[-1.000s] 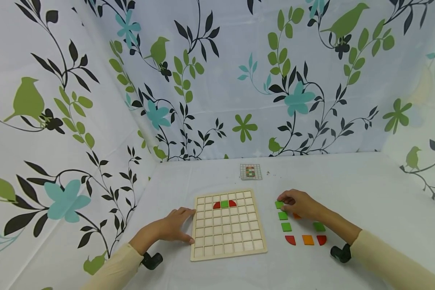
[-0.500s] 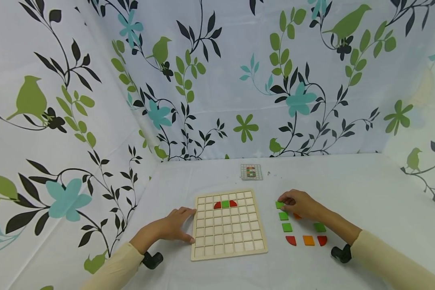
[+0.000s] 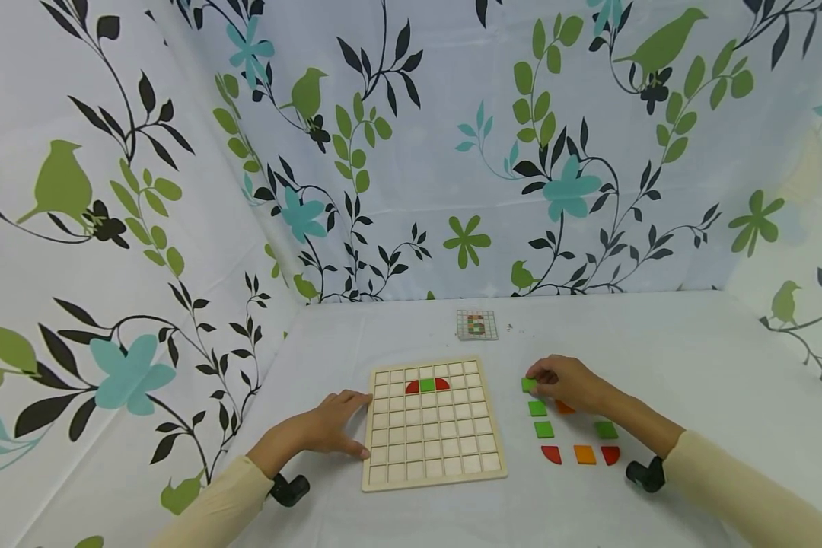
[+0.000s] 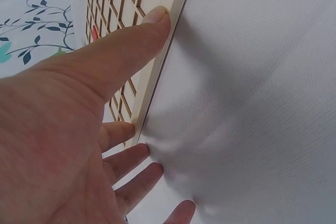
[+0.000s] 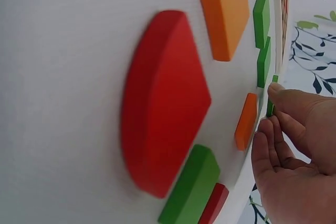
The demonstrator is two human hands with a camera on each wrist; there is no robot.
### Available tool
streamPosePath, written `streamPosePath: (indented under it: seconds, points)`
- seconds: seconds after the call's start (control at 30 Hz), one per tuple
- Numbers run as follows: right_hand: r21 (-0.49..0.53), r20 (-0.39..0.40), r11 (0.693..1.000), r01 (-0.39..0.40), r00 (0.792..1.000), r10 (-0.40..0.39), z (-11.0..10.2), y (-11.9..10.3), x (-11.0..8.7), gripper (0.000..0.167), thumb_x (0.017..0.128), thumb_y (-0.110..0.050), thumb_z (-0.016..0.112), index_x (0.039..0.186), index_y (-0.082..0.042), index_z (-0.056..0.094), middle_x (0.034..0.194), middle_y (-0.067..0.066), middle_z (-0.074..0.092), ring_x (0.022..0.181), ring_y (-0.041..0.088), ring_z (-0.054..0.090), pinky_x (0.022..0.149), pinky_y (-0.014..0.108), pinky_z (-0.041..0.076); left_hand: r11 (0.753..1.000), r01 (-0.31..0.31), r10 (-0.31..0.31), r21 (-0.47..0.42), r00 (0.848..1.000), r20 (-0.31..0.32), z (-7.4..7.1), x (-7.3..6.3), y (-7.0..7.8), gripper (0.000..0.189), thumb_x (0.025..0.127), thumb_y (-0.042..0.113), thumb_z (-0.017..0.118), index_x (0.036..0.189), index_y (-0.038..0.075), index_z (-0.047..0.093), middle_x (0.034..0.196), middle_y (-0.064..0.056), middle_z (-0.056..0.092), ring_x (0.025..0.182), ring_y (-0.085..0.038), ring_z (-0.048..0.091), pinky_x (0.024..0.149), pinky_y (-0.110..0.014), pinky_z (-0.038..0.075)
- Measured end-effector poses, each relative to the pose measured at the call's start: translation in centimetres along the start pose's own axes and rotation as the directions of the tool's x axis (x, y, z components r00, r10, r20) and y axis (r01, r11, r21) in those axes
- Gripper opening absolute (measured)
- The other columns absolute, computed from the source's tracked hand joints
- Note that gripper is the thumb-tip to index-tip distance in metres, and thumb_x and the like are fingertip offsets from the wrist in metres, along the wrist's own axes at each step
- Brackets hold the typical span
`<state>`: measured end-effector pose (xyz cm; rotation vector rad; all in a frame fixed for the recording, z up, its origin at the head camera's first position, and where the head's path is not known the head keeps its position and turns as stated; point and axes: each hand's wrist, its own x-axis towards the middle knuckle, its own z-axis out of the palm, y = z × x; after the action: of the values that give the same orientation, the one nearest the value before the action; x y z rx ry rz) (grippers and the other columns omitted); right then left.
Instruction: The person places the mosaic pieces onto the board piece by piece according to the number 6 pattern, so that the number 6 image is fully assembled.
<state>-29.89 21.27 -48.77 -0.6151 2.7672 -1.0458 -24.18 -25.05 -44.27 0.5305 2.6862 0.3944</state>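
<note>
A square wooden grid board (image 3: 423,435) lies before me, with a green square tile (image 3: 428,385) between two red quarter-round tiles near its far side. My left hand (image 3: 332,423) rests at its left edge. In the left wrist view the thumb (image 4: 142,38) lies on the board's rim, the other fingers spread along the edge and the cloth. To the right of the board, my right hand (image 3: 567,384) pinches another green square tile (image 3: 527,385) between thumb and fingertips. The right wrist view shows this tile (image 5: 270,109) edge-on, partly covered by the thumb.
Green tiles (image 3: 544,430), orange tiles (image 3: 585,454) and red quarter-round tiles (image 3: 551,454) lie spread below the right hand; its forearm passes over some of them. A small card with a coloured grid pattern (image 3: 476,325) lies behind the board. A patterned curtain (image 3: 397,152) surrounds the table.
The right hand and its pinched green tile have shifted slightly away from the nearest green tile, and more of the orange tile shows beneath. The left hand keeps its place on the board.
</note>
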Motion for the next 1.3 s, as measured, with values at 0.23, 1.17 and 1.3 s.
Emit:
streamPosePath:
  seconds: [0.23, 1.17, 1.3]
  points:
    - [-0.024, 0.000, 0.999, 0.043, 0.999, -0.043, -0.3, -1.1, 0.6, 0.023, 0.097, -0.013, 0.077, 0.119, -0.006, 0.074, 0.111, 0.001, 0.070, 0.099, 0.017, 0.061, 0.095, 0.040, 0.056, 1.000, 0.000, 0.000, -0.005, 1.000, -0.002, -0.1, -0.1, 0.1, 0.099, 0.083, 0.042, 0.091, 0.159, 0.005, 0.041, 0.159, -0.018, 0.043, 0.147, -0.042, 0.039, 0.117, -0.061, 0.038]
    - [-0.030, 0.024, 0.980, 0.199, 0.980, -0.198, 3.3, -7.6, 4.4, 0.019, 0.095, -0.007, 0.077, 0.113, -0.002, 0.074, 0.104, 0.005, 0.068, 0.096, 0.017, 0.063, 0.087, 0.036, 0.055, 1.000, -0.004, 0.004, -0.025, 1.000, -0.004, -0.1, -0.1, 0.0, 0.098, 0.084, 0.042, 0.090, 0.160, 0.006, 0.041, 0.159, -0.016, 0.044, 0.147, -0.042, 0.039, 0.117, -0.061, 0.038]
    - [-0.006, 0.053, 0.980, 0.200, 0.979, -0.199, 4.1, -8.8, 4.8, 0.018, 0.096, -0.005, 0.075, 0.114, -0.001, 0.074, 0.106, 0.007, 0.068, 0.098, 0.020, 0.063, 0.089, 0.037, 0.056, 1.000, 0.000, 0.000, -0.022, 1.000, -0.006, -0.1, -0.3, 0.0, 0.098, 0.083, 0.042, 0.090, 0.160, 0.005, 0.041, 0.159, -0.016, 0.044, 0.147, -0.041, 0.039, 0.117, -0.061, 0.038]
